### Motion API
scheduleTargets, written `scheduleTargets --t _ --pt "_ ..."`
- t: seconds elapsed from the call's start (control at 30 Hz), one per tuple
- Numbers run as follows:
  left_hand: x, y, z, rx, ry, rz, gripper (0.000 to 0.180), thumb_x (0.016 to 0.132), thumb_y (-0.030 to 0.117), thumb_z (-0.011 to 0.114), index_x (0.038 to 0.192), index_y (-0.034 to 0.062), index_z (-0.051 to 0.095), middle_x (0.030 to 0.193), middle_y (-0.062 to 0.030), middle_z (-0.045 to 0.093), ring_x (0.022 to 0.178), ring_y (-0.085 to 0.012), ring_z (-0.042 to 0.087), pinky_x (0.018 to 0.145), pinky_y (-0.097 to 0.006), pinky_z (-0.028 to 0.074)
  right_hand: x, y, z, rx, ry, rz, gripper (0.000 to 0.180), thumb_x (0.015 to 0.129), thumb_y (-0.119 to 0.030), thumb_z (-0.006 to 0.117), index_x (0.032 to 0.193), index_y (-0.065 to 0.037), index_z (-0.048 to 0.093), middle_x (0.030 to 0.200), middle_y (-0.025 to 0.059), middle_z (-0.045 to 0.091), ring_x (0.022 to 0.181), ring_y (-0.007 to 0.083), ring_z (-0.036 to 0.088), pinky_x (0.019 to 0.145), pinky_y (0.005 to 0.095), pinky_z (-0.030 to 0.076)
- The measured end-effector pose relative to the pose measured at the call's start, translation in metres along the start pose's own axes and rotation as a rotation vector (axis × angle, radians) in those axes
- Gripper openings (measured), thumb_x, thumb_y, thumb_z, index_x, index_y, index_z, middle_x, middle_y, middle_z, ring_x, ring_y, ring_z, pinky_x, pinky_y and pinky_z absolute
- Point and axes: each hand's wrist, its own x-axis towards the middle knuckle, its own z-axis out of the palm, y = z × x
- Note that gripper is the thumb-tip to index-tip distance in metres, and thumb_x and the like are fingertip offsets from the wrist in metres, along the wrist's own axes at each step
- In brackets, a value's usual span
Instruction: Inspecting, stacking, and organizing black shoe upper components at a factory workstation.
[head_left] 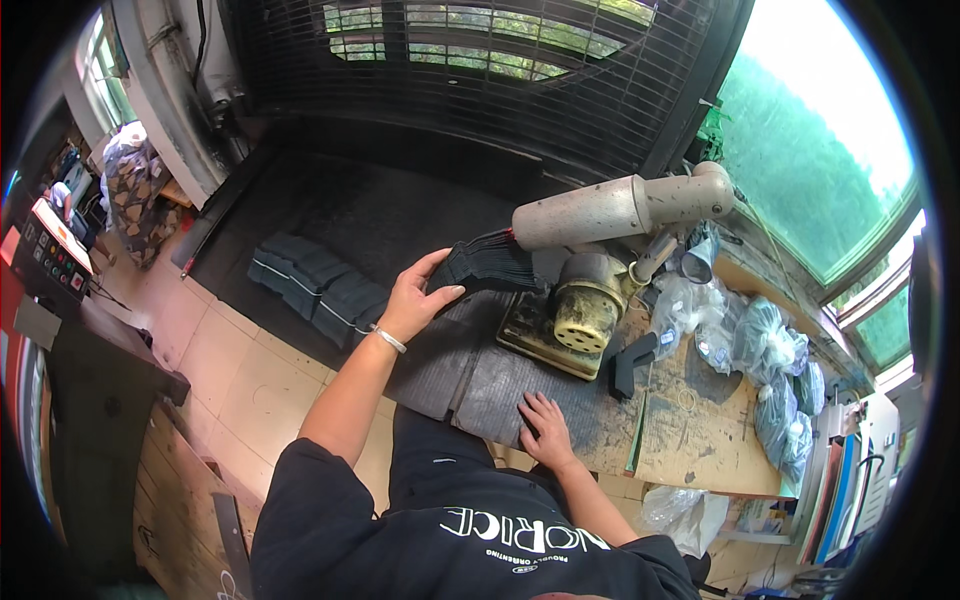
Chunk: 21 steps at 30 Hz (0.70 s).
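Note:
My left hand [418,302] is closed on one end of a bundle of black ribbed strips [490,262]. The bundle's far end lies right at the mouth of a grey metal hot-air blower [580,213], where a red glow shows. Whether the strips touch the mouth I cannot tell. My right hand [545,428] rests on the dark, ribbed front of the worktop [500,395], its fingers spread and nothing in them. Beyond it stands the blower's stained yellowish motor housing [583,312] on a flat base. A small black angled piece [632,365] lies to the right of that base.
Banded black bundles [315,285] lie on the black surface to the left. Clear plastic bags [765,340] with contents crowd the right end of the bench beneath a window [810,150]. A dark grille [480,90] rises behind. Far left is a control panel [55,255].

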Motion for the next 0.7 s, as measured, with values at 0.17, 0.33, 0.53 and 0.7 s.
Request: scheduleTargets --t 0.17,0.33,0.53,0.7 --pt "-0.008 0.007 -0.005 -0.016 0.005 -0.043 0.055 0.076 0.001 0.071 0.127 -0.0056 0.05 0.121 -0.0107 0.058 0.111 -0.0155 0.055 0.1 -0.028 0.04 -0.001 0.0 -0.001 -0.002 -0.002 -0.001 0.046 0.075 -0.013 0.06 0.121 -0.008 0.059 0.136 0.0122 0.05 0.13 0.0349 0.04 0.109 0.0497 0.029" --pt "-0.011 0.004 -0.011 -0.011 -0.002 -0.025 0.058 0.078 0.002 0.072 0.13 -0.0057 0.047 0.122 -0.0107 0.057 0.113 -0.0159 0.054 0.102 -0.029 0.039 -0.001 0.0 -0.001 0.004 -0.001 0.002 0.046 0.075 -0.013 0.059 0.12 -0.008 0.059 0.136 0.0124 0.05 0.13 0.0349 0.04 0.109 0.0496 0.029" --pt "0.005 -0.003 0.003 0.027 0.01 -0.03 0.056 0.078 0.002 0.072 0.129 -0.0047 0.048 0.122 -0.0105 0.058 0.112 -0.0154 0.054 0.1 -0.029 0.04 -0.001 0.0 -0.001 -0.003 -0.007 0.003 0.046 0.075 -0.014 0.06 0.121 -0.008 0.058 0.136 0.0123 0.049 0.13 0.0352 0.041 0.109 0.0499 0.029" --pt "0.027 -0.021 0.018 0.067 0.007 0.034 0.053 0.077 0.004 0.072 0.126 -0.003 0.052 0.116 -0.0093 0.061 0.106 -0.0145 0.058 0.096 -0.029 0.043 0.0 -0.002 -0.002 0.003 -0.016 0.009 0.046 0.076 -0.014 0.06 0.121 -0.008 0.058 0.136 0.0121 0.049 0.13 0.0352 0.041 0.109 0.0501 0.029"
